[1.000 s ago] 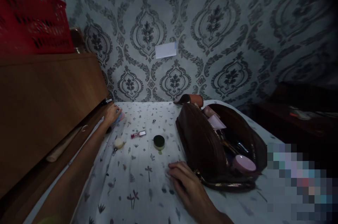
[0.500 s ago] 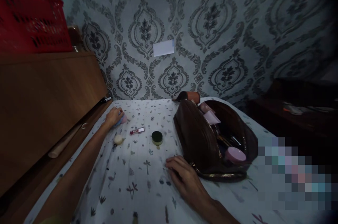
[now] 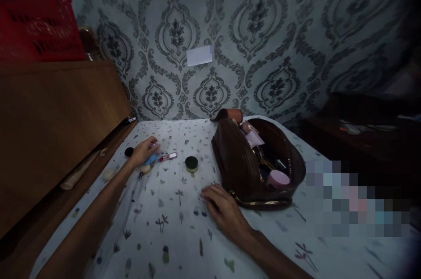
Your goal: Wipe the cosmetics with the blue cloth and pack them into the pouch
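My left hand [image 3: 144,151] reaches out over the patterned white sheet [image 3: 171,226] and is closed on a small pink and blue object [image 3: 154,154]. A pale round puff [image 3: 145,168] lies just under that hand. To its right sit a small red tube [image 3: 168,156] and a dark round jar [image 3: 191,163]. My right hand [image 3: 222,209] rests flat on the sheet, fingers spread, beside the open brown cosmetic bag [image 3: 241,169]. Inside the bag I see a pink round container [image 3: 278,178] and other items.
A wooden cabinet [image 3: 55,116] runs along the left, with a red crate [image 3: 34,20] on top. A small black cap [image 3: 129,152] and a pale round item [image 3: 108,174] lie near the cabinet edge. Patterned wallpaper stands behind; dark furniture [image 3: 362,138] is at the right.
My left hand has drawn the pink and blue object back toward me and to the right, close to the red tube. The right hand stays by the bag; the view shifted slightly.
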A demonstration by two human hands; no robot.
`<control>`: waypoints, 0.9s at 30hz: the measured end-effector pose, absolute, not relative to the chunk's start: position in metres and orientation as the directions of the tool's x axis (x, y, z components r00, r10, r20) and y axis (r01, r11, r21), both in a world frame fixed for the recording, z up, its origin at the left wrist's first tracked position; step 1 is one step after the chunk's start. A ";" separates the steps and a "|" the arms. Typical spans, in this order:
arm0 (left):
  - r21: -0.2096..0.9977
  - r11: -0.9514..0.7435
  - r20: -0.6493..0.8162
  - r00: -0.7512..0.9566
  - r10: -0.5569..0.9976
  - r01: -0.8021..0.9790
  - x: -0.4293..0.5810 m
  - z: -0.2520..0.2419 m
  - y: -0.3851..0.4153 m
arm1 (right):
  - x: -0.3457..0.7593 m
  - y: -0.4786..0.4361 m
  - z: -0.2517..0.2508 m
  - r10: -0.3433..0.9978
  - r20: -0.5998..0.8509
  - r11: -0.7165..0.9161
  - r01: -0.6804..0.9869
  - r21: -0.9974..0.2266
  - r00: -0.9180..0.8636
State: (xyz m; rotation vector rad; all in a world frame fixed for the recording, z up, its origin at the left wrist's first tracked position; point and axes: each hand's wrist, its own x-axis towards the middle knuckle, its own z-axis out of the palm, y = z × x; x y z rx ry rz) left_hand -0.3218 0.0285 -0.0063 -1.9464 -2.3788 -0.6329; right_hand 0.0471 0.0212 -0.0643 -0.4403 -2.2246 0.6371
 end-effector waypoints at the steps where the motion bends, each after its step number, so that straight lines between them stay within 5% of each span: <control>1: 0.309 0.149 0.256 -0.233 0.938 0.939 -0.319 -0.006 0.026 | 0.047 0.021 -0.064 0.494 0.578 0.814 0.112 -0.569 -0.650; 11: 0.353 0.208 0.171 -0.282 0.944 0.912 -0.323 -0.003 0.021 | 0.047 0.022 -0.067 0.499 0.563 0.815 0.136 -0.564 -0.659; 23: 0.402 -0.022 0.107 -0.023 0.994 0.915 -0.262 0.026 -0.012 | 0.049 0.020 -0.064 0.504 0.536 0.807 0.149 -0.571 -0.677; 27: 0.400 -0.003 0.145 -0.060 0.988 0.917 -0.248 0.021 -0.019 | 0.049 0.020 -0.065 0.506 0.531 0.805 0.151 -0.574 -0.680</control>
